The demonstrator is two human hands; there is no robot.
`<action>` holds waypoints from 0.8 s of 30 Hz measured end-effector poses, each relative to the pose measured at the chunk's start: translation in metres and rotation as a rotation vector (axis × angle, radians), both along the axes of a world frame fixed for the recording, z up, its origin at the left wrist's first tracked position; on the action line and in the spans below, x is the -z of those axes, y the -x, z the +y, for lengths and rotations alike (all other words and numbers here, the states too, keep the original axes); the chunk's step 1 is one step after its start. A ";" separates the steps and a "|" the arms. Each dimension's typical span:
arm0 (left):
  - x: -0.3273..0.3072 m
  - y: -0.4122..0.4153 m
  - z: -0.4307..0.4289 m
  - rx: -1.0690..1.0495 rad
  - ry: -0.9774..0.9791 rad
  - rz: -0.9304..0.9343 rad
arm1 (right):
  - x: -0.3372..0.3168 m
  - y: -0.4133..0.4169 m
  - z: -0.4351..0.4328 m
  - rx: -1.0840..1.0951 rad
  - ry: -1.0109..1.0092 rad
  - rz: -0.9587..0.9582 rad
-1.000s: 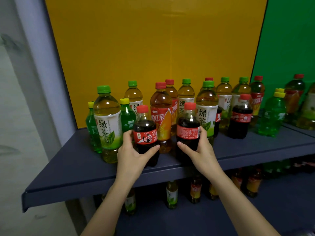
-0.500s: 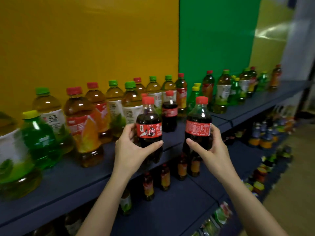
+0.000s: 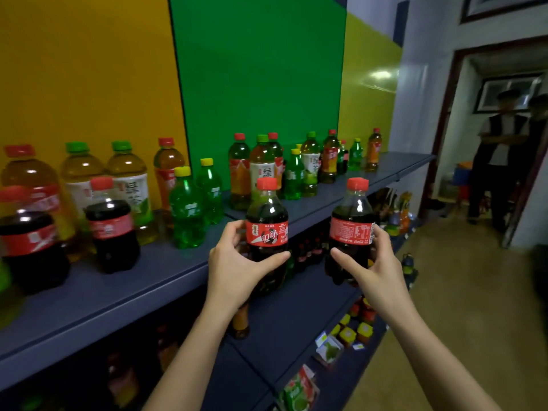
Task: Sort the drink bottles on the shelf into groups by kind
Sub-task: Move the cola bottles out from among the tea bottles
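Currently, the left hand (image 3: pixel 237 262) grips the first cola bottle (image 3: pixel 267 229), fingers and thumb curled round its label. The right hand (image 3: pixel 376 268) grips the second cola bottle (image 3: pixel 353 226) likewise. Both bottles are upright, held before the shelf (image 3: pixel 148 286) edge, apparently clear of it. Further cola bottles (image 3: pixel 111 232) stand on the shelf at left, near green soda bottles (image 3: pixel 188 209) and tea bottles (image 3: pixel 130 185).

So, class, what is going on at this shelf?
A person grips one red-capped plastic cola bottle in the left hand and another cola bottle in the right hand, both held off the dark blue metal shelf. Two more cola bottles stand on it among clear green soda bottles and tea bottles, so the kinds are mixed.
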State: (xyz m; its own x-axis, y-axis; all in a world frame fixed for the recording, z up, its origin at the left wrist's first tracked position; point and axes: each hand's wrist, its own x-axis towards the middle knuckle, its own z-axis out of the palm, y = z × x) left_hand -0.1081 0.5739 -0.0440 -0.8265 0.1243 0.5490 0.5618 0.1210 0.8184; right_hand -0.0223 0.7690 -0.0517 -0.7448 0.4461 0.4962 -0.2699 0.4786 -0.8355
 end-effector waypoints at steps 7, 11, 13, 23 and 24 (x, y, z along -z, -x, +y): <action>0.001 0.044 0.109 0.004 -0.016 -0.007 | -0.001 0.043 0.100 -0.007 0.016 -0.002; 0.003 0.078 0.162 -0.010 -0.020 -0.012 | 0.000 0.081 0.151 -0.008 -0.004 0.011; 0.006 0.099 0.188 -0.028 -0.024 -0.003 | 0.003 0.106 0.177 -0.010 -0.020 0.015; -0.008 0.202 0.284 -0.192 -0.033 0.006 | -0.013 0.239 0.282 -0.149 -0.024 0.053; -0.009 0.207 0.289 -0.201 -0.030 0.004 | -0.013 0.249 0.287 -0.163 -0.014 0.056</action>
State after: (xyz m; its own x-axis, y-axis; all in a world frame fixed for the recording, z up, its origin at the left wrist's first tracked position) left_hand -0.3152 0.8631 -0.0348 -0.8307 -0.0592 0.5536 0.5325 0.2063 0.8209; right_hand -0.2717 1.0564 -0.0387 -0.7777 0.3146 0.5442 -0.3908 0.4361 -0.8106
